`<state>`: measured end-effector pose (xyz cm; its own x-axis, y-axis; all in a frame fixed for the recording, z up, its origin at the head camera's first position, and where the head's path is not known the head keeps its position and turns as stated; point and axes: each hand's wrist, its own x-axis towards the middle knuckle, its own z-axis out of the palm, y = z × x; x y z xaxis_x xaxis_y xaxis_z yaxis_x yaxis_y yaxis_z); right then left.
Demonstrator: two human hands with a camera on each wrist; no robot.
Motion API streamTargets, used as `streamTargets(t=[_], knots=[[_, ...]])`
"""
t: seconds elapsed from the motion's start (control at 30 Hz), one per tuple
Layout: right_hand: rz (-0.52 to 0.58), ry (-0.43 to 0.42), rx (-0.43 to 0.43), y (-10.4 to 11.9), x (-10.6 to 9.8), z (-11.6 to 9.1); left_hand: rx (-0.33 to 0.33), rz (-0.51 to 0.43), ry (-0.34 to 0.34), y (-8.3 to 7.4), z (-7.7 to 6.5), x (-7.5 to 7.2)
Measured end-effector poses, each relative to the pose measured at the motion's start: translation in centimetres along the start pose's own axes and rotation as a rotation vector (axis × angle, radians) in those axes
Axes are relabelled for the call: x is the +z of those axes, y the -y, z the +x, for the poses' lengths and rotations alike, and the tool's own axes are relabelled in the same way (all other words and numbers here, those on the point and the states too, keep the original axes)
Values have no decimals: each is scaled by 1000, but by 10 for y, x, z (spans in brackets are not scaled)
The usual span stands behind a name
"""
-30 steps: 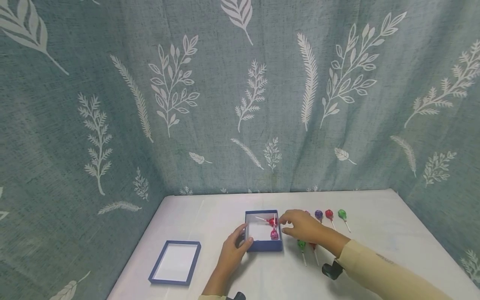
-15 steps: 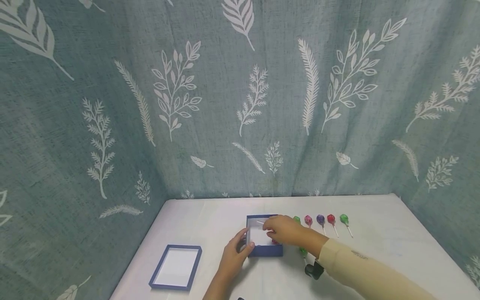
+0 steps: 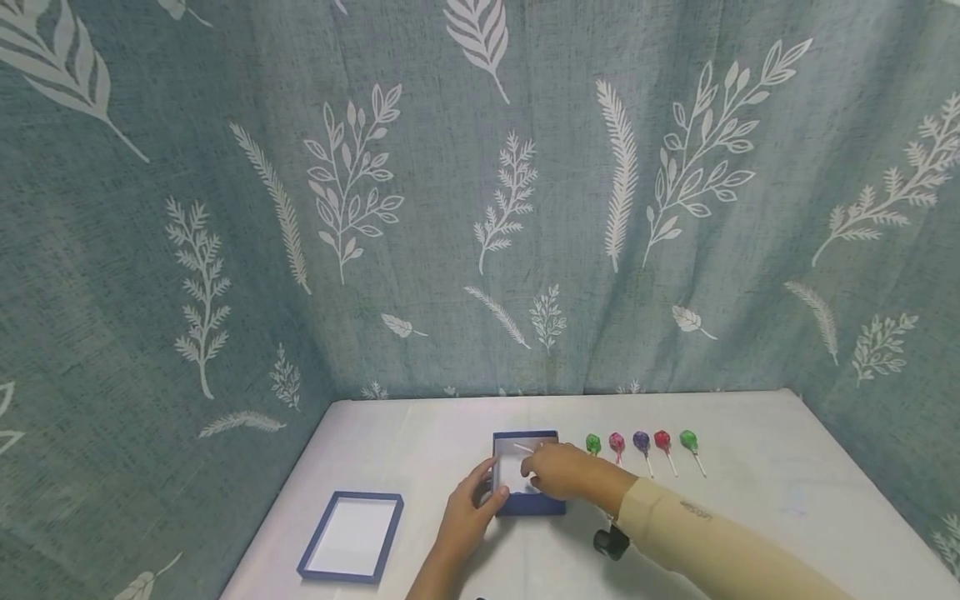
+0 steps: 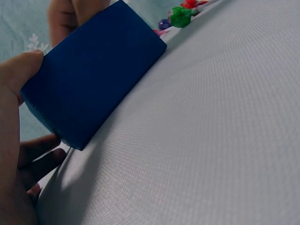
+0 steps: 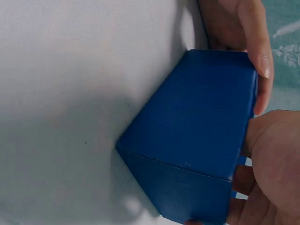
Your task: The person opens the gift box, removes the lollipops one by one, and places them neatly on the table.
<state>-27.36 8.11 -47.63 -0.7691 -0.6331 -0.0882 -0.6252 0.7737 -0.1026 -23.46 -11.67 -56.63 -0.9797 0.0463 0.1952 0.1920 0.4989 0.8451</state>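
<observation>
Left hand [image 3: 467,510] grips box [image 3: 531,505]; right hand [image 3: 561,471] reaches in.

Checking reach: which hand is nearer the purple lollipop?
Right. The right hand is over the box, left of the purple lollipop; the left hand, farther, holds the box's left side.

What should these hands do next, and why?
I'd probably lift the right hand, empty, out of the open, square blue box: it reaches inside, though whether it holds anything is hidden. The left hand holds the box, and a row of five round, brightly wrapped lollipops lies outside, perhaps to fetch next.
</observation>
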Motion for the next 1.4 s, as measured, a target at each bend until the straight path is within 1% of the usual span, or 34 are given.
streamTargets(t=[0.17,0.33,0.4,0.57,0.67,0.83,0.97,1.1,1.3,1.4], knots=[[38,21,11,0,3,4,-4,-21,3,-1,1,0],[110,45,-12,-2,4,6,33,-17,5,-1,1,1],[117,54,-22,-3,5,8,39,-14,6,-1,1,1],[126,67,-36,-6,7,11,19,-14,10,-1,1,2],[142,57,-41,-8,10,12,17,-16,10,0,1,2],[175,11,-37,-11,12,12,5,-16,9,-1,1,1],[215,6,-6,-13,6,13,-17,-18,13,-2,1,1],[266,21,30,-16,-4,13,-18,-18,12,-2,1,1],[288,13,-13,-20,-10,12,-8,-21,3,-1,1,0],[276,-20,0,-20,-10,11,2,-25,1,1,1,0]])
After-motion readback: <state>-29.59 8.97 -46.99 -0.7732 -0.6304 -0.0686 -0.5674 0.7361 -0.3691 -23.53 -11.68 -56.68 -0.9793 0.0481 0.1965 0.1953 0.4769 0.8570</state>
